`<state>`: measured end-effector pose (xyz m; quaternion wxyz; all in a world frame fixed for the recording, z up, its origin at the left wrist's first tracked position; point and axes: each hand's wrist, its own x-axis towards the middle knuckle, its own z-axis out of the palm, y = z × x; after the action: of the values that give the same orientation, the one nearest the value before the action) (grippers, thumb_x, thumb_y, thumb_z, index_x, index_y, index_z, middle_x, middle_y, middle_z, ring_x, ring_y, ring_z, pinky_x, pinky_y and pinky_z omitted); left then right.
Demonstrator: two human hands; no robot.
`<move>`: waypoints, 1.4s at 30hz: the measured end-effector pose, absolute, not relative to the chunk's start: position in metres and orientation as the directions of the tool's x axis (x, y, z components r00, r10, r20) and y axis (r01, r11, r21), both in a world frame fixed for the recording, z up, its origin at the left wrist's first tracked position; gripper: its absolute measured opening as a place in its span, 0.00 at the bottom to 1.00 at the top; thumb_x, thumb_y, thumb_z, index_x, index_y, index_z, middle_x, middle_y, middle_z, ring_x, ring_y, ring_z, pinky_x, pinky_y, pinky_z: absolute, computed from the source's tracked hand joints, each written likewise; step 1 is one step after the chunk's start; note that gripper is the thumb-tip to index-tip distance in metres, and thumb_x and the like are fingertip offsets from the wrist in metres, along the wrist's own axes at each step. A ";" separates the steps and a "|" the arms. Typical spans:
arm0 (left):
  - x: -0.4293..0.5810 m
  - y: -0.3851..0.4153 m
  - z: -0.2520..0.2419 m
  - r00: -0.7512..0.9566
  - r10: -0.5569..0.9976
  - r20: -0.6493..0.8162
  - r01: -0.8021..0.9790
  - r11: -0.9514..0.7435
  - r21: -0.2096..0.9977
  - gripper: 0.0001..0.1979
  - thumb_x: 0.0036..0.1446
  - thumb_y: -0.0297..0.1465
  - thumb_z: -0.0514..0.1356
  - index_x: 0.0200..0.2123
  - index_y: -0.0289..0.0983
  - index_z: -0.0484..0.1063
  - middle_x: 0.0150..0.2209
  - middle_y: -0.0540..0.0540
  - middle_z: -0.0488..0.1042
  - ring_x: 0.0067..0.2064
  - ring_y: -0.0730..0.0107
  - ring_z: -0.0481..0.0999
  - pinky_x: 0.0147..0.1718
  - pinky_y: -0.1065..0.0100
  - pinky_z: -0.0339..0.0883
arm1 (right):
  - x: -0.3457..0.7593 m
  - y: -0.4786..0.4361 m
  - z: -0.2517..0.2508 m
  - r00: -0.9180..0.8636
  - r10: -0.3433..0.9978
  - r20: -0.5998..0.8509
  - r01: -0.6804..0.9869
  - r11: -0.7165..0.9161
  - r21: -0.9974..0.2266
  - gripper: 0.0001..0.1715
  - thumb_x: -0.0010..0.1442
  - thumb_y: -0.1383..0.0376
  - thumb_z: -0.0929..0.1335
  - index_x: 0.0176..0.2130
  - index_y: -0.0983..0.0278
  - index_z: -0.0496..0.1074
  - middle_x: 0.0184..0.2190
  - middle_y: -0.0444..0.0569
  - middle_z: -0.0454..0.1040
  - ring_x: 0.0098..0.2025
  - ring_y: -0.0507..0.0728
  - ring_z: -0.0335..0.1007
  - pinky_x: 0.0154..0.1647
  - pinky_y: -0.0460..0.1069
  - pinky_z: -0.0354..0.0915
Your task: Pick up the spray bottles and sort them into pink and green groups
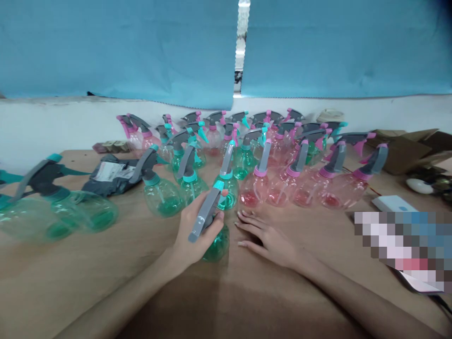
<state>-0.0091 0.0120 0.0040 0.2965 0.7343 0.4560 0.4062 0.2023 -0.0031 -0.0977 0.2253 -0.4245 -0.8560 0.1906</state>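
My left hand (194, 230) is closed round the neck of a green spray bottle (218, 245) with a grey and teal trigger head, upright at the table's near middle. My fingers hide its neck. My right hand (266, 238) lies on the wooden table (247, 292) just right of that bottle, fingers apart and holding nothing. Beyond my hands stands a front row of bottles: green ones, such as this green spray bottle (164, 200), to the left and pink ones, such as this pink spray bottle (253, 190), to the right.
More spray bottles (213, 139) crowd the back of the table. At left are two tilted-looking green bottles (84, 212) and a dark plastic parcel (113, 174). To the right lie a cardboard box (406, 150), a white box (394, 204) and a pixelated flat device (406, 245). Blue curtains (123, 52) hang behind.
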 end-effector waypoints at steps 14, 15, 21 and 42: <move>-0.010 0.012 0.002 0.258 0.902 0.346 0.413 -0.427 0.805 0.13 0.54 0.28 0.57 0.44 0.39 0.69 0.37 0.47 0.74 0.29 0.71 0.72 0.30 0.68 0.67 | 0.202 -0.003 -0.099 -0.545 0.809 0.219 0.641 0.571 -0.513 0.29 0.63 0.52 0.62 0.60 0.60 0.61 0.62 0.50 0.59 0.65 0.60 0.51 0.63 0.61 0.54; -0.010 0.012 0.002 0.259 0.903 0.342 0.414 -0.424 0.806 0.13 0.53 0.28 0.57 0.44 0.39 0.69 0.36 0.47 0.74 0.30 0.70 0.72 0.30 0.68 0.67 | 0.202 -0.003 -0.099 -0.546 0.809 0.217 0.644 0.571 -0.509 0.29 0.63 0.51 0.62 0.60 0.60 0.61 0.62 0.50 0.59 0.65 0.60 0.51 0.63 0.61 0.54; -0.010 0.012 0.002 0.246 0.908 0.339 0.412 -0.414 0.812 0.13 0.53 0.27 0.57 0.44 0.41 0.70 0.41 0.46 0.75 0.31 0.69 0.73 0.33 0.65 0.69 | 0.203 -0.003 -0.100 -0.539 0.810 0.231 0.631 0.570 -0.526 0.29 0.63 0.52 0.63 0.60 0.58 0.61 0.62 0.50 0.60 0.64 0.61 0.51 0.63 0.61 0.54; -0.018 0.015 0.001 0.350 0.869 0.349 0.402 -0.476 0.782 0.07 0.51 0.26 0.54 0.34 0.39 0.69 0.32 0.49 0.73 0.28 0.69 0.70 0.28 0.66 0.66 | 0.202 -0.003 -0.096 -0.546 0.811 0.211 0.650 0.569 -0.504 0.29 0.64 0.52 0.62 0.60 0.62 0.62 0.62 0.51 0.59 0.64 0.59 0.51 0.63 0.59 0.53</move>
<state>-0.0177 0.0152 0.0014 0.2993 0.7652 0.4154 0.3903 0.2021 -0.0033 -0.0963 0.2153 -0.4249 -0.8592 0.1870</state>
